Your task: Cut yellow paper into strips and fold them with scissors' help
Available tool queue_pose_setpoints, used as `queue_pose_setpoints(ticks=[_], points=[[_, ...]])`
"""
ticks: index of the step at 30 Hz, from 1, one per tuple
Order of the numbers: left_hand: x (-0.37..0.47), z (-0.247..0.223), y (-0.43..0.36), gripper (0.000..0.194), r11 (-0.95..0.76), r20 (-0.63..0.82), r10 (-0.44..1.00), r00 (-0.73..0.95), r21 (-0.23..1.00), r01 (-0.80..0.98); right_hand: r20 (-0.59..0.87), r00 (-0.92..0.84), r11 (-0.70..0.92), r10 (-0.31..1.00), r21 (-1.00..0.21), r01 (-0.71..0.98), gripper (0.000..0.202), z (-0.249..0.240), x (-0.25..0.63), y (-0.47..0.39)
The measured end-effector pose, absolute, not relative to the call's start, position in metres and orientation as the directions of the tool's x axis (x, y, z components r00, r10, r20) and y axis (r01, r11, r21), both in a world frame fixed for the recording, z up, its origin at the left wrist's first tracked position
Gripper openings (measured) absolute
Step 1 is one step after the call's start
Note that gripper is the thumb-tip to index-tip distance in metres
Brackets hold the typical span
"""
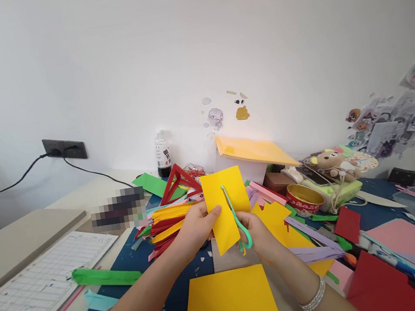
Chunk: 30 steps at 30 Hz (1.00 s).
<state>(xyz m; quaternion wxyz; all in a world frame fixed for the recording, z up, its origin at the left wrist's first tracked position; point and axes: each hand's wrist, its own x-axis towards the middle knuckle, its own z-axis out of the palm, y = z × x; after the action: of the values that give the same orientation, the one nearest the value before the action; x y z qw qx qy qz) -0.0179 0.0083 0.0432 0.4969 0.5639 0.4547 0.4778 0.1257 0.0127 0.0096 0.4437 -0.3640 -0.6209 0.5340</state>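
Observation:
Pinched in my left hand (199, 224) is a sheet of yellow paper (213, 191), raised above the desk with the thumb on its front face. My right hand (257, 234) is closed round a pair of mint-green scissors (242, 225). One scissor blade lies across the front of the sheet, pointing up and away; the other blade is hidden behind the paper. A cut runs up from the lower edge to about the middle. Below both hands, a second yellow sheet (230, 305) lies flat on the desk.
Red and yellow paper strips (167, 229) are heaped left of the hands. A red tin (305, 199), a plush toy (331, 162) and red sheets (385, 285) lie to the right. A bottle (163, 154) stands by the wall. A printed form (50, 277) lies at left.

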Motion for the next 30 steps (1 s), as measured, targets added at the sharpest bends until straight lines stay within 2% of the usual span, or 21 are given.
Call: queue_pose_setpoints(ticks=[6,14,20,30], points=[[-0.017,0.045,0.007,0.028,-0.07,0.078,0.985,0.153,0.996,-0.056,0.231,-0.348,0.253,0.908,-0.967,0.019,0.011,0.012,0.125,0.011],[-0.013,0.047,0.004,0.024,0.049,-0.036,0.983,0.178,0.996,-0.071,0.248,-0.326,0.266,0.912,-0.964,0.012,0.015,0.01,0.127,0.014],[-0.013,0.043,0.006,0.028,0.087,-0.057,0.977,0.204,0.987,-0.138,0.233,-0.274,0.241,0.933,-0.97,-0.004,0.015,0.009,0.126,0.014],[-0.013,0.037,0.008,0.031,0.047,-0.035,0.973,0.23,0.998,-0.05,0.203,-0.295,0.196,0.934,-0.979,-0.051,0.029,0.011,0.127,0.015]])
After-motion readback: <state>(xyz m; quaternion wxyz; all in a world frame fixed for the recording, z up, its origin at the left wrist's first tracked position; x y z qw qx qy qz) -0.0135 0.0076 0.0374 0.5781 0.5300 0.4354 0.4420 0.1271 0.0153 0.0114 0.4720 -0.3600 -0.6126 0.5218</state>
